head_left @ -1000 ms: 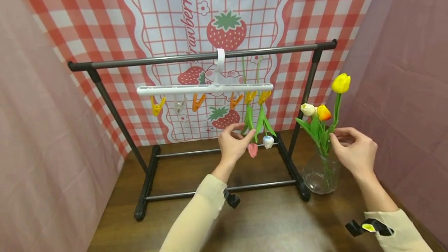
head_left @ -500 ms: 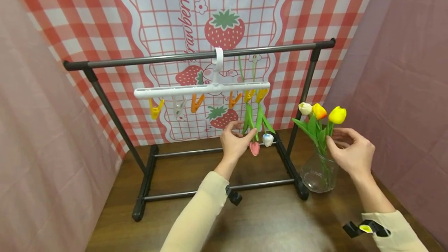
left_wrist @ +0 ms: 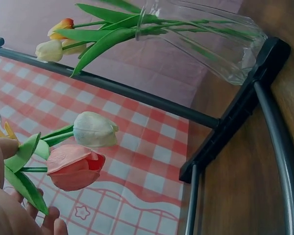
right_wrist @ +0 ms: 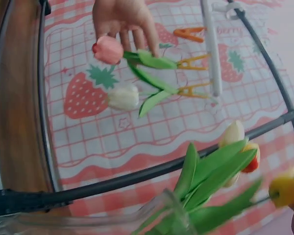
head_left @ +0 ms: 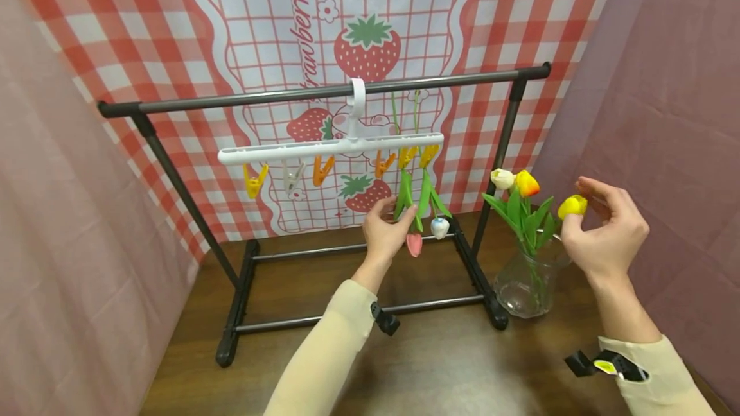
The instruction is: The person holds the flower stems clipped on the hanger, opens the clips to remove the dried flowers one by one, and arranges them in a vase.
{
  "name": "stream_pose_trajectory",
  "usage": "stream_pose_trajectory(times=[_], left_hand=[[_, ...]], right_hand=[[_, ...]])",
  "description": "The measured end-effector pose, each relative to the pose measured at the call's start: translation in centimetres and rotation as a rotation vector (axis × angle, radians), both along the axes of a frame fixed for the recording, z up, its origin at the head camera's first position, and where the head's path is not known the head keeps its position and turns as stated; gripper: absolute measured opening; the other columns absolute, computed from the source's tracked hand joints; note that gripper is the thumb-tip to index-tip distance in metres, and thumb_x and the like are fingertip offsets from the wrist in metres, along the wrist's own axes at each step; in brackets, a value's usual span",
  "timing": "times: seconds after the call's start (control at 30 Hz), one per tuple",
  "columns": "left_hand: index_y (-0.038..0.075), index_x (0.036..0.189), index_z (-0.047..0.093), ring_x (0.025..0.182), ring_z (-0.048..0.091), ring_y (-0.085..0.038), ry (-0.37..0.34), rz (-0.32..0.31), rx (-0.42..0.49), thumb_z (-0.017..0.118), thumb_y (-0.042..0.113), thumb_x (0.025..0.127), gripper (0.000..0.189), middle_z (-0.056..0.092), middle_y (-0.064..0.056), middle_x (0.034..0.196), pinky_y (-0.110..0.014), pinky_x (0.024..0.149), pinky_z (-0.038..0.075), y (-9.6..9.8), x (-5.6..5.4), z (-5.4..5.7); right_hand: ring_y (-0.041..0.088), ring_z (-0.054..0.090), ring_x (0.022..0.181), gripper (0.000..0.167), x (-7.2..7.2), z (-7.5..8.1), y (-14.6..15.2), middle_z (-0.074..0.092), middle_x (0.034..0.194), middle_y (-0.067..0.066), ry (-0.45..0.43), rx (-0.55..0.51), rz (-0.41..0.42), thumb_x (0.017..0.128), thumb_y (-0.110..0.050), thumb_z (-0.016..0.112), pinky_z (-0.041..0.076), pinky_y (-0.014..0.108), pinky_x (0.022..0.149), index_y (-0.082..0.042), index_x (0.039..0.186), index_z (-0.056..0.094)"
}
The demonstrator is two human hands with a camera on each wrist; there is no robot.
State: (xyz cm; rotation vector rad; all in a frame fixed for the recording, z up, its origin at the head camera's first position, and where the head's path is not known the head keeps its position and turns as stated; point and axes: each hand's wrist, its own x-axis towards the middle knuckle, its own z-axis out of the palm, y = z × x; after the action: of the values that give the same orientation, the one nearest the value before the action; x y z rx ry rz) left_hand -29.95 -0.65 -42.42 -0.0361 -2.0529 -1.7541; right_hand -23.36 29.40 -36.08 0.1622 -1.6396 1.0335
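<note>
My left hand (head_left: 384, 233) is at the hanging pink tulip (head_left: 414, 244), its thumb beside the green leaves and its fingers loosely extended. A white tulip with a bluish base (head_left: 439, 228) hangs next to it. Yellow clips (head_left: 428, 156) hold both stems upside down under the white hanger (head_left: 289, 151). At the right, my right hand (head_left: 607, 233) has thumb and curved fingers around the yellow tulip (head_left: 572, 206), which leans out of the glass vase (head_left: 523, 291). In the right wrist view fingers partly cover the blurred yellow tulip (right_wrist: 285, 190). Cream (head_left: 502, 178) and orange-yellow (head_left: 527, 183) tulips stand in the vase.
The hanger hooks over a dark metal rack (head_left: 243, 101) standing on a wooden table (head_left: 439, 364). Two orange clips (head_left: 324, 171), a clear clip (head_left: 293, 175) and another yellow clip (head_left: 255, 180) hang unused. A red checked strawberry cloth (head_left: 491, 18) covers the back; pink cloth (head_left: 665, 114) lines the sides.
The yellow tulip has come down from its raised position and now tilts right with my right hand. My left hand stays beside the pink tulip.
</note>
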Motion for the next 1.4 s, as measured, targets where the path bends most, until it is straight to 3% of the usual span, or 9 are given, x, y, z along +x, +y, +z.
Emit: stream_pose_trajectory(times=[0.1,0.23,0.3,0.4,0.5,0.67,0.93,1.23,1.4], left_hand=[[0.007,0.121,0.077,0.088,0.073,-0.020,-0.024,-0.011,0.000,0.088,0.028,0.087,0.041,0.080,-0.014,0.103,-0.031,0.081,0.062,0.0,0.1,0.0],[0.005,0.109,0.081,0.080,0.070,-0.013,-0.067,-0.031,-0.002,0.088,0.026,0.088,0.030,0.080,-0.013,0.093,-0.026,0.074,0.059,-0.1,0.5,0.0],[0.004,0.104,0.082,0.078,0.070,-0.011,-0.077,-0.046,-0.004,0.088,0.025,0.088,0.027,0.080,-0.013,0.090,-0.023,0.071,0.057,-0.3,0.7,0.0],[0.004,0.106,0.082,0.079,0.071,-0.012,-0.078,-0.069,-0.008,0.088,0.026,0.088,0.028,0.081,-0.013,0.092,-0.022,0.069,0.057,-0.6,0.8,0.2],[0.003,0.108,0.081,0.081,0.073,-0.014,-0.077,-0.096,-0.010,0.087,0.025,0.089,0.030,0.081,-0.015,0.095,-0.023,0.069,0.059,-1.0,0.8,0.5],[0.000,0.110,0.079,0.080,0.072,-0.013,-0.113,-0.159,0.014,0.087,0.022,0.090,0.031,0.080,-0.019,0.098,-0.025,0.071,0.062,-1.6,1.2,0.8],[-0.007,0.112,0.076,0.067,0.071,-0.010,-0.148,-0.276,0.157,0.084,0.012,0.091,0.029,0.078,-0.024,0.098,-0.042,0.076,0.068,-1.9,2.1,1.4],[-0.004,0.110,0.078,0.062,0.069,-0.011,-0.131,-0.294,0.113,0.085,0.012,0.092,0.025,0.079,-0.024,0.095,-0.029,0.064,0.065,-2.0,2.7,1.5],[-0.004,0.112,0.078,0.063,0.071,-0.010,-0.131,-0.324,0.126,0.083,0.010,0.092,0.025,0.079,-0.025,0.098,-0.042,0.070,0.068,-1.9,3.2,1.4]], right_hand=[[-0.009,0.068,0.097,0.042,0.2,1.0,-1.0,0.078,0.099,0.021,0.077,0.034,-0.051,0.075,-0.002,0.053,0.046,0.003,0.087,0.006,0.107,0.080],[0.024,0.076,0.097,0.040,0.2,1.7,-2.5,0.079,0.097,0.026,0.258,0.048,-0.142,0.074,-0.010,0.055,0.047,0.009,0.090,-0.001,0.100,0.084],[0.043,0.074,0.095,0.035,0.3,2.1,-3.4,0.079,0.096,0.026,0.345,0.064,-0.151,0.077,-0.011,0.057,0.052,0.014,0.095,-0.002,0.097,0.084],[0.048,0.071,0.088,0.033,0.3,2.3,-4.8,0.078,0.094,0.026,0.393,0.133,-0.096,0.079,-0.010,0.058,0.052,0.015,0.095,-0.001,0.097,0.083],[0.048,0.068,0.084,0.032,-0.1,1.9,-6.1,0.077,0.093,0.026,0.332,0.232,-0.013,0.081,-0.012,0.059,0.048,0.009,0.094,0.002,0.099,0.082],[0.037,0.072,0.088,0.033,-1.5,0.5,-7.9,0.079,0.100,0.021,0.100,0.340,0.109,0.088,-0.015,0.061,0.042,0.003,0.094,0.000,0.109,0.081],[0.033,0.079,0.084,0.033,-3.8,-0.5,-10.6,0.081,0.104,0.016,-0.017,0.284,0.213,0.087,-0.003,0.071,0.051,0.002,0.084,-0.002,0.119,0.080],[0.036,0.081,0.096,0.037,-5.7,-0.9,-14.5,0.080,0.113,0.021,-0.121,0.216,0.401,0.090,0.001,0.077,0.062,0.022,0.081,0.002,0.127,0.075],[0.034,0.081,0.100,0.042,-6.3,-0.7,-16.0,0.079,0.117,0.023,-0.210,0.189,0.381,0.094,-0.008,0.079,0.061,0.020,0.081,0.005,0.133,0.071]])
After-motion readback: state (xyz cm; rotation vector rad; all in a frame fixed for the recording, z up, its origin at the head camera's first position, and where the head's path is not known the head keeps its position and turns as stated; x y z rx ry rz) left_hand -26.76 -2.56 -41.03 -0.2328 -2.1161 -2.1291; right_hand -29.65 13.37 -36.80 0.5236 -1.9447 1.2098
